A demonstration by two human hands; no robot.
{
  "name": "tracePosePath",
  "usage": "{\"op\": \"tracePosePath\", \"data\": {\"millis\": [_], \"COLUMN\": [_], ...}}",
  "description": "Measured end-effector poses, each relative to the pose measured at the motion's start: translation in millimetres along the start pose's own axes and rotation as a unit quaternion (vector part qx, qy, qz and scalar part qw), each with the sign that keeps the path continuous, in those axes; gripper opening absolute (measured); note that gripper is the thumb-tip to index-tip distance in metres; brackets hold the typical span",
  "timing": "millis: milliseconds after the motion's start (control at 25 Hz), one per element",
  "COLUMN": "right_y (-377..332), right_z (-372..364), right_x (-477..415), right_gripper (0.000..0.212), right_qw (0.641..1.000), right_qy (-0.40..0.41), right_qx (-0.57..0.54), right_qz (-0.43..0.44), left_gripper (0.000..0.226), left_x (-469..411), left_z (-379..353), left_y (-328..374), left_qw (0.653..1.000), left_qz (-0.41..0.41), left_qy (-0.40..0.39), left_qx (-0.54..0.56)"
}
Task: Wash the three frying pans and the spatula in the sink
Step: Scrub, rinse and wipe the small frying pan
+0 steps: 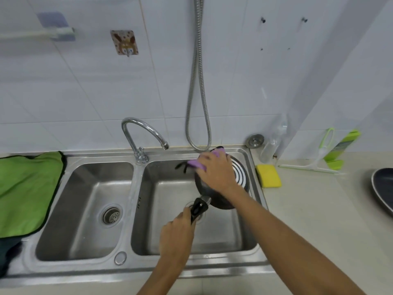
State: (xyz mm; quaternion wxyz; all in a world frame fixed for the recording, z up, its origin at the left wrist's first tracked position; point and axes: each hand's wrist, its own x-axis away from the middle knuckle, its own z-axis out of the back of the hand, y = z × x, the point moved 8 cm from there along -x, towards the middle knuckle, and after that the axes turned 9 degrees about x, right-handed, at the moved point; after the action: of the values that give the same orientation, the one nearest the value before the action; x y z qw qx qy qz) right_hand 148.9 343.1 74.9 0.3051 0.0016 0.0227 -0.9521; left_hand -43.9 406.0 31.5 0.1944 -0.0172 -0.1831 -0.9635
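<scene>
Frying pan (238,175) hanging bottom-up over the right basin of the double sink (148,265), tilting toward the far right corner; touching the rim there or not, impossible telling from this angle. Left grip (176,233) wrapping fully round the black handle (198,209), thumb lying along it. Right grip (214,169) pressing a purple cloth (200,165) onto the pan's underside, fingers folding over it and holding it fast. Judging by this, scrubbing the base of one pan, with plenty of the job waiting: a second dark pan (382,188) sitting on the table at the far right.

Doing this well, probably: bracing the handle firmly, stopping any swivelling under the rubbing; working in circles along the rings; pushing into the seam at the handle bracket; rinsing under the tap (144,133) afterwards, no stream showing at the spout.

Base showing white concentric rings on a dark coating, flat and hard; side wall curving, dull black. Cloth looking soft, bunching. Sink gleaming as brushed steel, smooth. Yellow sponge (269,175) lying on the table just beside the sink.
</scene>
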Motion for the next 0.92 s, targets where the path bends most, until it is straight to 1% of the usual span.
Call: {"op": "tracePosePath", "data": {"millis": [40, 120, 160, 200, 280, 360, 400, 440, 480, 520, 560, 600, 680, 720, 800, 840, 880, 920], "right_y": [19, 59, 81, 101, 117, 88, 60, 32, 8, -11, -25, -32, -30, -19, 16, 36, 54, 65], "right_z": [7, 10, 10, 9, 15, 16, 15, 17, 21, 22, 25, 25, 22, 18, 4, 1, 2, 1], "right_x": [-18, -42, -45, -40, -12, 37, 61, 77, 82, 76, 62, 42, 2, -16, -35, -35, -31, -22], "right_gripper": [0.058, 0.051, 0.046, 0.042, 0.035, 0.019, 0.016, 0.028, 0.04, 0.046, 0.047, 0.044, 0.035, 0.035, 0.041, 0.044, 0.046, 0.048], "right_qw": [0.998, 0.983, 0.97, 0.952, 0.918, 0.894, 0.906, 0.924, 0.945, 0.963, 0.972, 0.98, 0.993, 0.996, 0.995, 0.993, 0.991, 0.989], "right_qy": [-0.014, -0.074, -0.084, -0.075, 0.013, 0.11, 0.147, 0.183, 0.207, 0.213, 0.208, 0.171, 0.058, 0.006, -0.08, -0.083, -0.059, -0.028], "right_qx": [-0.037, -0.117, -0.171, -0.227, -0.321, -0.377, -0.359, -0.316, -0.248, -0.161, -0.084, -0.044, -0.007, 0.002, -0.047, -0.082, -0.116, -0.139], "right_qz": [-0.047, -0.117, -0.149, -0.19, -0.234, -0.215, -0.173, -0.117, -0.045, 0.018, 0.064, 0.089, 0.103, 0.092, 0.045, 0.009, -0.024, -0.035], "left_gripper": [0.024, 0.022, 0.021, 0.022, 0.025, 0.029, 0.03, 0.031, 0.03, 0.029, 0.028, 0.028, 0.03, 0.033, 0.034, 0.033, 0.031, 0.03], "left_x": [2, 7, 7, 6, -3, -13, -17, -19, -18, -15, -12, -8, 3, 8, 13, 12, 9, 6], "left_z": [4, 12, 16, 21, 24, 21, 18, 15, 12, 11, 10, 9, 5, 5, 8, 11, 15, 18], "left_y": [3, 5, 1, -5, -18, -23, -22, -20, -18, -15, -14, -13, -5, 0, 4, 0, -6, -13], "left_qw": [1.0, 0.999, 0.999, 0.996, 0.979, 0.954, 0.948, 0.947, 0.948, 0.951, 0.958, 0.967, 0.982, 0.985, 0.986, 0.985, 0.985, 0.984], "left_qz": [-0.003, -0.007, 0.004, 0.027, 0.077, 0.111, 0.118, 0.119, 0.121, 0.122, 0.118, 0.111, 0.082, 0.066, 0.05, 0.05, 0.054, 0.062], "left_qy": [0.001, 0.012, 0.015, 0.016, 0.02, 0.021, 0.017, 0.012, 0.006, 0.001, -0.002, -0.007, -0.033, -0.043, -0.049, -0.042, -0.034, -0.03], "left_qx": [0.008, 0.035, 0.052, 0.084, 0.187, 0.278, 0.294, 0.299, 0.295, 0.284, 0.262, 0.231, 0.169, 0.154, 0.154, 0.157, 0.161, 0.166]}}
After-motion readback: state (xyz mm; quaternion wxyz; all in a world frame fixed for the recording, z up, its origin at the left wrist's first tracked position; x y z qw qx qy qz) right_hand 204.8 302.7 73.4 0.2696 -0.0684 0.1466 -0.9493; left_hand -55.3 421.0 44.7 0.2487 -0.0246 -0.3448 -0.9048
